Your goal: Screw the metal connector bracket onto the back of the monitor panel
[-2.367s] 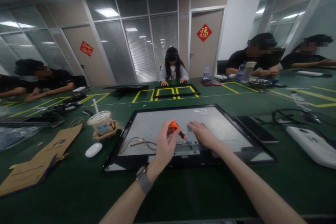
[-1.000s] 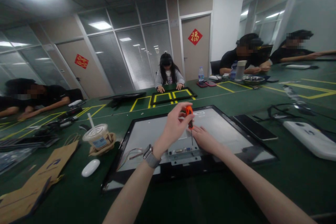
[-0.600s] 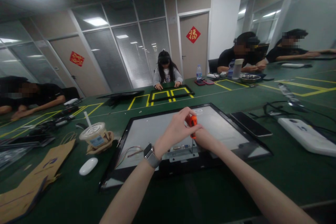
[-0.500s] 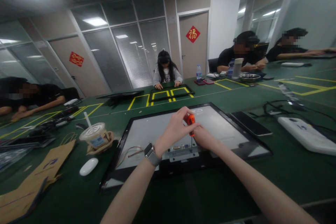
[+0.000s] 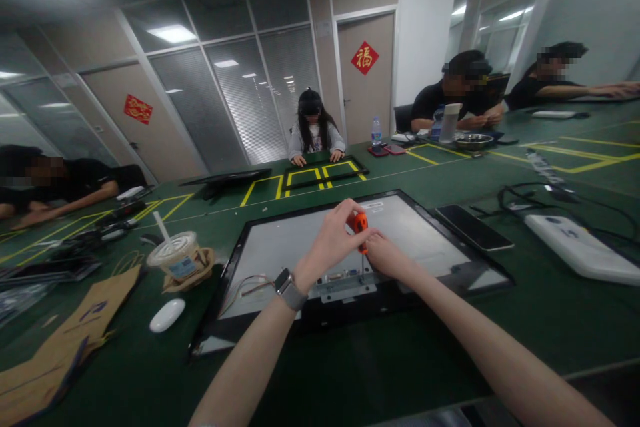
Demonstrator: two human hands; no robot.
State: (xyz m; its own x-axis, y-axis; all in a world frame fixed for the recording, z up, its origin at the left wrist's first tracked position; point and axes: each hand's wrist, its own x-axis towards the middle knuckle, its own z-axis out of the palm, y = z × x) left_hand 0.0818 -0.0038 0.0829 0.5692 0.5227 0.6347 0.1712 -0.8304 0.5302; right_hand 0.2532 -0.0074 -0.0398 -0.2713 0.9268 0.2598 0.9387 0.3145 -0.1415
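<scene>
An orange and black screwdriver (image 5: 361, 221) stands nearly upright, its shaft reaching down to a metal bracket (image 5: 347, 288). Thumb and fingers of my left hand (image 5: 334, 233) are curled round its handle from the left. From the right, my right hand (image 5: 387, 255) is closed at the lower handle; its fingertips are partly hidden. The bracket carries small connectors and sits at the near edge of a display panel (image 5: 280, 240), which lies back side up with a black frame. Thin cables (image 5: 250, 282) rest on the panel's left part.
Left of the panel are a lidded drink cup (image 5: 177, 255), a white oval case (image 5: 167, 315) and a paper bag (image 5: 83, 327). To the right lie a black phone (image 5: 474, 227), a white device (image 5: 575, 247) and cables. Several people sit around the green table (image 5: 400, 373).
The view has shifted slightly. Both hands stay on the screwdriver at the bracket, with little visible movement.
</scene>
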